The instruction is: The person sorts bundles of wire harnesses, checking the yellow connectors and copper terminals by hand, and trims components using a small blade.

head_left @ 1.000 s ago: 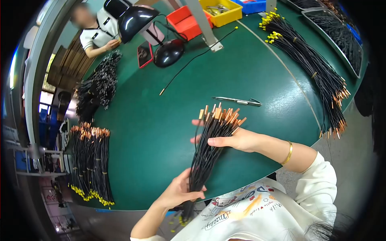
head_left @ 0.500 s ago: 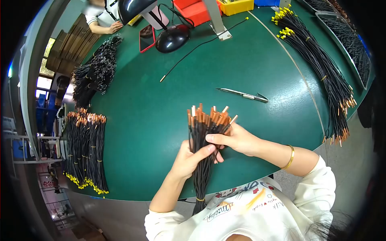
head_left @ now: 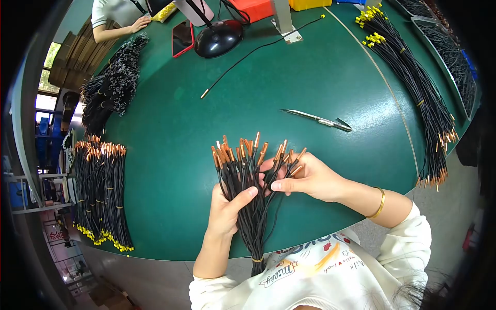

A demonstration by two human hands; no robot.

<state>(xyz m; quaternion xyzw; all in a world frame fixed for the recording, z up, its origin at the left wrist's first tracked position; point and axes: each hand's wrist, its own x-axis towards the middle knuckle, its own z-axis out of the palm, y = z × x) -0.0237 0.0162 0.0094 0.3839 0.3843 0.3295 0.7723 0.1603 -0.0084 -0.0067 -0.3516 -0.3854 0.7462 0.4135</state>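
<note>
A bundle of black cables [head_left: 251, 222] with copper-coloured tips stands fanned out over the front edge of the green table, a band tied round its lower part. My left hand [head_left: 227, 209] is wrapped round the larger left portion below the tips, thumb across the front. My right hand [head_left: 310, 178] pinches a smaller group of the same cables on the right, just under their tips. Between the two hands the bundle is parted into two groups. The yellow ends of this bundle are not visible.
Banded cable bundles lie at the left [head_left: 101, 196] and right [head_left: 408, 82]. A pen [head_left: 318, 119], a single cable [head_left: 253, 51], a lamp base [head_left: 218, 39], a phone [head_left: 182, 39] and a metal post [head_left: 283, 20] are on the green table [head_left: 175, 124]. A co-worker's hand [head_left: 140, 24] rests at the back left.
My left hand has moved up from the bundle's lower part to just below the tips. The tips, earlier close together, are now spread apart into two groups.
</note>
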